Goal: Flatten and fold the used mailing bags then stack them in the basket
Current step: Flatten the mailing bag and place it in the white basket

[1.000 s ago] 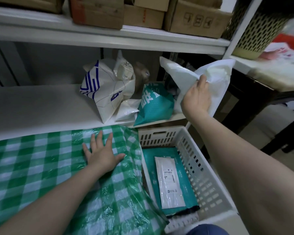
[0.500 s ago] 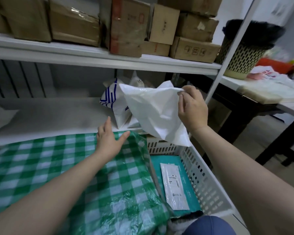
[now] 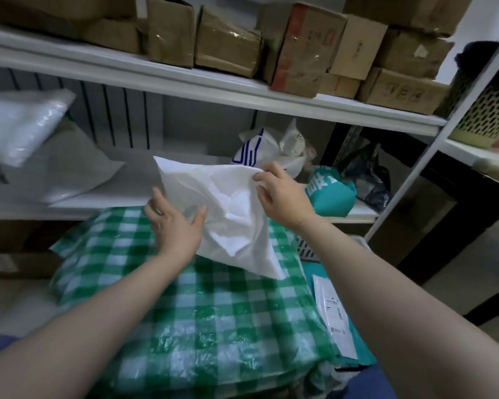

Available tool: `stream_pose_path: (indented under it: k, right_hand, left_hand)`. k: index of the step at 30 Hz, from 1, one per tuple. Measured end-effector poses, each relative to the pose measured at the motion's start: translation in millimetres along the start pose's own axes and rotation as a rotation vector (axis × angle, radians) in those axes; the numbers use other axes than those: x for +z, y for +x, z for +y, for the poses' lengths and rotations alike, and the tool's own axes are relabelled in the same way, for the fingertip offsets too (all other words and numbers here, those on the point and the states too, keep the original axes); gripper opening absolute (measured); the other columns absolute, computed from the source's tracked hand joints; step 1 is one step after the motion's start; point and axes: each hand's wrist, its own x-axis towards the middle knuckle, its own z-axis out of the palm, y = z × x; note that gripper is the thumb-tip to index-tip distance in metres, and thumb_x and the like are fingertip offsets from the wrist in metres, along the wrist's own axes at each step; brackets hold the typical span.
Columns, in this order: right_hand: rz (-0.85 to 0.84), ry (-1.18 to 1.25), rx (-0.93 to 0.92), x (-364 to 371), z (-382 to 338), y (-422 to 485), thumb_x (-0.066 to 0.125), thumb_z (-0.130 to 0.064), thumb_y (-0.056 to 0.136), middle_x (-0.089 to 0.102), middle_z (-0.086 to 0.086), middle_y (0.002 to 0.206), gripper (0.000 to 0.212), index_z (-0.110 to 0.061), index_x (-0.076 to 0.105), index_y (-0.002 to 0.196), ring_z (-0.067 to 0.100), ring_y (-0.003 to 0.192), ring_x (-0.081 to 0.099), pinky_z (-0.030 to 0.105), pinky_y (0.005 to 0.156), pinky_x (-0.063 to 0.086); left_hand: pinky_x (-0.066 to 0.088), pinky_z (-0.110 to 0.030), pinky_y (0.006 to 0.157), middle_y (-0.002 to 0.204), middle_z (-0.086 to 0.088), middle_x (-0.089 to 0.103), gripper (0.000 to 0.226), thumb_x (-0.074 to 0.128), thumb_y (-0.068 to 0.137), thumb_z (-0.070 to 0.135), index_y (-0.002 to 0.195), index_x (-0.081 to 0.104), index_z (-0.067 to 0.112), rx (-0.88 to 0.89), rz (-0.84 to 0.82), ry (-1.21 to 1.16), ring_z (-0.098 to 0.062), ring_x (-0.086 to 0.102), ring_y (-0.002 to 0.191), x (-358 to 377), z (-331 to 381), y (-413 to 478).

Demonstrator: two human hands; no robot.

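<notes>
A person is looking down at their two bare forearms, which are reaching forward over a surface (image 3: pixel 202 326) covered in green-and-white checked plastic.

The right grip (image 3: pixel 283 197) is pinching the top right edge of a crumpled white mailing bag (image 3: pixel 228 217), with thumb and fingers clamped together on the plastic. The bag is hanging in the air, slanting down so that its lowest corner is dangling just over the right side of the checked surface.

The left grip (image 3: pixel 175 223) is spreading apart, fingers straight and splayed at the bag's left edge, with the thumb tip lying against the front of the bag. It is not closing on anything.

At the right edge of the surface, a slotted basket (image 3: pixel 307 250) is showing only part of its wall. In it, a folded teal bag (image 3: pixel 365 357) is lying flat with a white labelled envelope (image 3: pixel 333 315) on top.

Behind the hands, the middle shelf (image 3: pixel 98 200) is holding a loose pile of bags: a white bag with blue stripes (image 3: pixel 254 151), a teal printed bag (image 3: pixel 330 194) and a dark bag (image 3: pixel 370 180). Taped cardboard boxes (image 3: pixel 300 50) are crowding the shelf above. A bulky white parcel (image 3: pixel 18 125) is showing at the far left.
</notes>
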Motion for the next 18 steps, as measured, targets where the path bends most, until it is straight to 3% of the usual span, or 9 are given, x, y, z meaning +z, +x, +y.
stream_pose_path:
  k: [3, 7, 10, 13, 16, 18]
  right_hand:
    - [-0.093, 0.078, -0.003, 19.5, -19.8, -1.3, 0.055, -0.021, 0.095, 0.045, 0.002, 0.136, 0.029, -0.014, 0.058, 0.123, 0.018, 0.085, 0.06, 0.036, 0.071, 0.05]
    - [-0.036, 0.151, 0.062, 29.2, -28.7, -10.7, 0.054, -0.029, 0.096, 0.042, -0.001, 0.141, 0.035, -0.016, 0.049, 0.129, 0.011, 0.077, 0.06, 0.035, 0.071, 0.052]
    - [-0.082, 0.208, 0.205, 35.0, -21.2, -27.2, 0.052, -0.033, 0.098, 0.046, 0.0, 0.137, 0.041, -0.017, 0.043, 0.134, 0.017, 0.088, 0.062, 0.04, 0.08, 0.051]
    - [-0.194, 0.311, 0.412, 45.0, -10.7, -46.5, 0.053, -0.046, 0.095, 0.045, -0.001, 0.144, 0.064, -0.018, 0.029, 0.147, 0.021, 0.108, 0.061, 0.044, 0.093, 0.049]
    - [-0.41, 0.401, 0.542, 54.2, -4.2, -64.5, 0.054, -0.058, 0.091, 0.045, 0.001, 0.148, 0.076, -0.017, 0.029, 0.15, 0.023, 0.121, 0.056, 0.046, 0.099, 0.048]
    - [-0.686, 0.428, 0.506, 56.2, -4.6, -75.6, 0.059, -0.064, 0.085, 0.042, 0.003, 0.151, 0.083, -0.019, 0.034, 0.149, 0.023, 0.13, 0.048, 0.045, 0.107, 0.043]
  left_hand:
    - [0.038, -0.044, 0.102, 0.151, -0.019, 0.01, 0.1, 0.069, 0.087, 0.037, 0.154, -0.002, 0.019, -0.046, -0.036, 0.032, -0.039, 0.036, 0.129, -7.3, -16.3, -10.8]
    - [0.034, -0.041, 0.107, 0.151, -0.02, 0.011, 0.092, 0.067, 0.088, 0.039, 0.155, 0.006, 0.016, -0.148, -0.142, 0.04, -0.04, 0.034, 0.132, -2.3, -26.2, -21.6]
    - [0.029, -0.038, 0.111, 0.152, -0.012, 0.011, 0.084, 0.065, 0.088, 0.046, 0.152, 0.021, 0.018, -0.013, -0.2, 0.081, -0.034, 0.027, 0.137, 1.4, -30.4, -28.1]
    - [0.025, -0.038, 0.114, 0.152, -0.005, 0.011, 0.087, 0.072, 0.08, 0.051, 0.151, 0.028, 0.025, 0.136, -0.294, 0.134, -0.03, 0.02, 0.141, 4.3, -36.5, -31.2]
    - [0.022, -0.037, 0.116, 0.153, 0.001, 0.004, 0.098, 0.081, 0.072, 0.046, 0.151, 0.026, 0.028, 0.203, -0.39, 0.177, -0.025, 0.015, 0.142, 4.6, -43.3, -34.0]
    - [0.024, -0.036, 0.116, 0.152, -0.002, 0.011, 0.081, 0.082, 0.075, 0.037, 0.143, 0.041, 0.024, 0.26, -0.373, 0.22, -0.025, 0.021, 0.141, 4.3, -47.0, -33.4]
